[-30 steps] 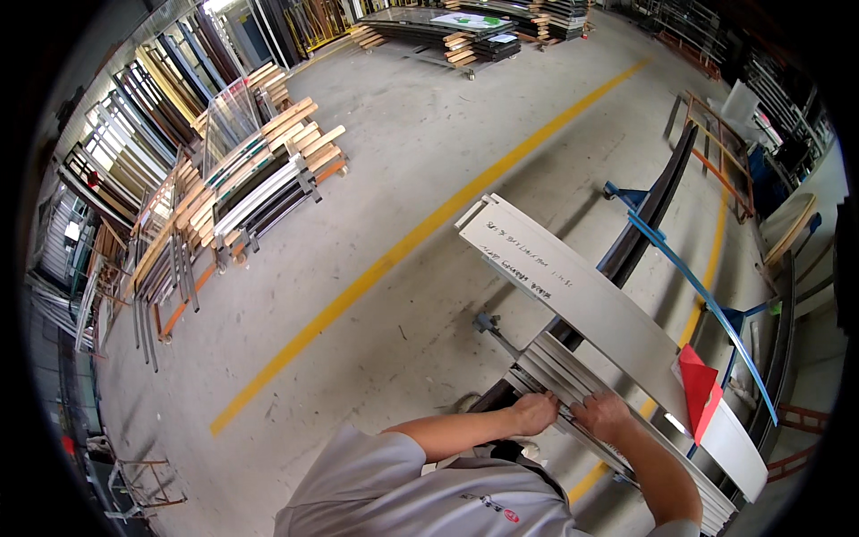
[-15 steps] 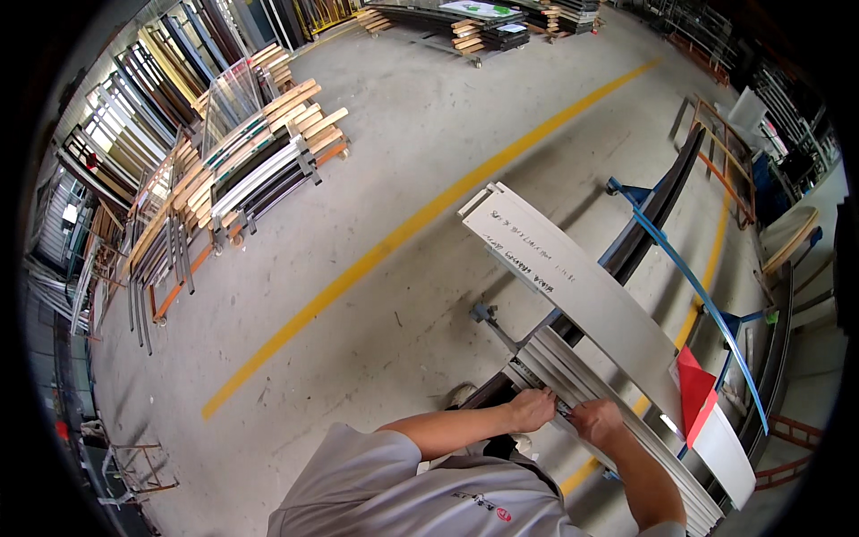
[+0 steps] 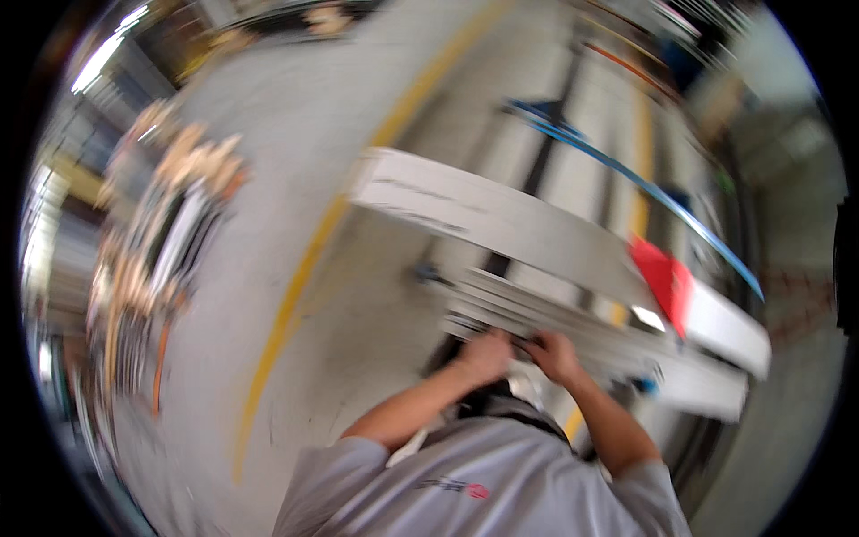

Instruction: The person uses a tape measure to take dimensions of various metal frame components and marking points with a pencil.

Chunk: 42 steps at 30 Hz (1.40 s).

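Observation:
My left hand (image 3: 488, 356) is closed near the front edge of a stack of long pale profiles (image 3: 510, 295). Close to its right is my right hand (image 3: 553, 354), fingers also curled closed. Something small and dark shows between the two hands, too blurred to name. Beyond the stack lies a long pale boxed length (image 3: 501, 208) with handwriting on it. A red sheet (image 3: 662, 279) hangs over its right part. Both forearms reach up from the lower edge.
Dark rack bars run under the profiles, with a long blue strip (image 3: 649, 186) on the far side. At the left stand blurred stacks of frames with wooden blocks (image 3: 192, 166). A yellow line (image 3: 295, 300) crosses the grey floor (image 3: 358, 313).
The whole view has turned and blurred; the profiles now lie flatter across it and further left. My hands remain close together at the stack's near edge, a little nearer each other.

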Tool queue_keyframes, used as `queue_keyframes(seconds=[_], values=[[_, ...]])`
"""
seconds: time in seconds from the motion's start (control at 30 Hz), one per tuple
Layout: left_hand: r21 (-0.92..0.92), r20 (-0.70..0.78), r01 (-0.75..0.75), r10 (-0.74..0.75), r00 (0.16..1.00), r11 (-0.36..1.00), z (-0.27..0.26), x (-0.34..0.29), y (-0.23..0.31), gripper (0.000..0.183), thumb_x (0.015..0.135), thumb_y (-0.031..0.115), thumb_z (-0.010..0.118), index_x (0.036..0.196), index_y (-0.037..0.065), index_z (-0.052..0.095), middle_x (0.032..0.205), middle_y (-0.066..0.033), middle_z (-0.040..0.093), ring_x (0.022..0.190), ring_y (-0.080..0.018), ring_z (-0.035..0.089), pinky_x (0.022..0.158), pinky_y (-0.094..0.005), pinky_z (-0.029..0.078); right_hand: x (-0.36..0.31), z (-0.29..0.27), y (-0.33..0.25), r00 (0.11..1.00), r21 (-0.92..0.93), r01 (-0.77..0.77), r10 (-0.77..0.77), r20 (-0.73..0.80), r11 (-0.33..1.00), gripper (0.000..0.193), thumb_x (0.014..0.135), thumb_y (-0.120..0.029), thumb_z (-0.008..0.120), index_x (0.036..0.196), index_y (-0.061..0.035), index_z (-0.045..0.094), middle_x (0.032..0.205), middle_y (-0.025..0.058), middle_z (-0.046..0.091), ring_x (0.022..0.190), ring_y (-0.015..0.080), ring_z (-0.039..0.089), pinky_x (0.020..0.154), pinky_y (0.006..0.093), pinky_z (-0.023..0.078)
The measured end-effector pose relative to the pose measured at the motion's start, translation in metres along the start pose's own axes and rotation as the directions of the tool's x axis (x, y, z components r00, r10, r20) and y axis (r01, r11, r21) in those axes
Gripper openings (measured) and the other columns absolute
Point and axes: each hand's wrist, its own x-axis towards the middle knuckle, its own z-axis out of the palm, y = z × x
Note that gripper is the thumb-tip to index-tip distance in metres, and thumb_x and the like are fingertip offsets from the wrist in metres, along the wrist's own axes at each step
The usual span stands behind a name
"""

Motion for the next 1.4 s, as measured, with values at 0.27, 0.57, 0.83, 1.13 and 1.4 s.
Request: queue_keyframes(seconds=[0.27, 0.57, 0.83, 1.13, 1.4], values=[[-0.256, -0.139, 0.055, -0.093, 0.986, 0.965, 0.022, -0.001, 0.022, 0.028, 0.085, 0.019, 0.066, 0.112, 0.011, 0.063, 0.113, -0.0126, 0.063, 0.107, -0.0336, 0.063, 0.081, -0.0489, 0.056, -0.014, 0.029, 0.025, 0.969, 0.961, -0.236, -0.044, 0.245, 0.141, 0.027, 0.103, -0.024, 0.060, 0.102, 0.0022, 0.068, 0.084, 0.0089, 0.069, 0.069, 0.0184, 0.068, 0.064, 0.0318, 0.059], [-0.035, -0.174, -0.059, 0.052, 0.983, 0.998, 0.010, -0.008, -0.014, 0.054, 0.081, 0.023, 0.069, 0.126, -0.006, 0.059, 0.120, -0.0237, 0.063, 0.117, -0.0411, 0.058, 0.097, -0.0483, 0.052, -0.094, -0.052, 0.126, 0.481, -0.205, -0.128, -0.120, -0.868, 0.970, 0.045, 0.084, -0.021, 0.080, 0.121, -0.0022, 0.063, 0.120, 0.0173, 0.066, 0.110, 0.0383, 0.063, 0.096, 0.0462, 0.051], [-0.477, -0.567, 0.075, -0.372, 0.735, 0.876, 0.003, -0.052, -0.099, 0.029, 0.088, 0.011, 0.062, 0.112, -0.004, 0.068, 0.105, -0.0220, 0.069, 0.094, -0.0371, 0.068, 0.083, -0.0432, 0.053, -0.144, -0.064, 0.218, 0.451, -0.140, -0.582, 0.175, -0.875, 0.801, 0.078, 0.083, -0.036, 0.080, 0.138, 0.0069, 0.047, 0.136, 0.0279, 0.052, 0.125, 0.0452, 0.050, 0.106, 0.0504, 0.042], [-0.756, -0.039, 0.380, -0.615, 0.787, 0.534, 0.024, -0.053, -0.123, 0.041, 0.098, 0.023, 0.048, 0.123, -0.005, 0.065, 0.103, -0.0247, 0.072, 0.097, -0.0314, 0.068, 0.090, -0.0364, 0.049, -0.133, -0.080, 0.201, 0.486, -0.052, -0.561, 0.278, -0.829, 0.826, 0.069, 0.081, -0.029, 0.081, 0.132, 0.0068, 0.053, 0.120, 0.0242, 0.058, 0.114, 0.0426, 0.056, 0.099, 0.0469, 0.047], [-0.704, -0.236, 0.212, -0.505, 0.831, 0.678, 0.019, -0.040, -0.095, 0.038, 0.097, 0.016, 0.048, 0.127, -0.003, 0.063, 0.099, -0.0283, 0.069, 0.090, -0.0301, 0.068, 0.086, -0.0382, 0.050, -0.137, -0.076, 0.225, 0.384, -0.041, -0.547, 0.207, -0.900, 0.836, 0.067, 0.080, -0.030, 0.082, 0.130, 0.0059, 0.054, 0.120, 0.0248, 0.059, 0.113, 0.0439, 0.057, 0.098, 0.0489, 0.048]])
